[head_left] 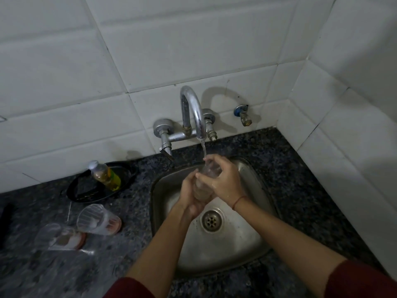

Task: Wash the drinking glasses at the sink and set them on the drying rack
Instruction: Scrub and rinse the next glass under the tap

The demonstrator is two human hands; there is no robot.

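gripped the glass (pixel 204 183) with curled fingers (pixel 217 162), left hand (pixel 190 200) at its base, right hand (pixel 224 180) near its rim, mouth tilted under the faucet (pixel 192 108) for rinsing.

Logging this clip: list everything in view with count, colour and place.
held glass: 1, clear, under the running tap, over the sink
counter glasses: 2, clear with reddish bases, left of the sink
bottle: 1, yellow-green label, on the tray
tray: 1, black, counter, back left
tap: 1, chrome, wall-mounted
sink: 1, steel, set in the counter
counter: 1, dark speckled
left hand: 1, grips the held glass low
right hand: 1, grips it higher
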